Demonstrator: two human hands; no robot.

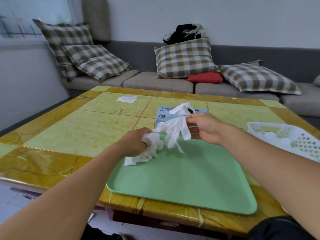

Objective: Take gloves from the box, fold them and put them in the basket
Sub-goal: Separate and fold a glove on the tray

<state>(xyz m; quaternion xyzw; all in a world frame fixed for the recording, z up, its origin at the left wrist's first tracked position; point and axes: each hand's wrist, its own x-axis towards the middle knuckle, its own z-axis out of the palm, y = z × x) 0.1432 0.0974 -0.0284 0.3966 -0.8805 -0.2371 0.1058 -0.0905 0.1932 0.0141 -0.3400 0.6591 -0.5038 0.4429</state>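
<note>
Nearest, low in the frame, the flat pale-green plastic tray (181,179) lay on the yellow tiled bench (69,129). Above its upper edge, the left hand (134,142) gripped bunched white gloves (166,134); the right hand (204,127) pinched one. Fresh from the blue cardboard box (162,116), they probably needed flattening and folding; the white perforated basket (294,139) waited at right.

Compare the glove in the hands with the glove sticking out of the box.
The held glove is fully out and stretched between the left hand and right hand above the green tray; the box glove is only partly out, poking up from the glove box. The held glove's fingers dangle down; the box glove is bunched and untouched. Both are white.
</note>
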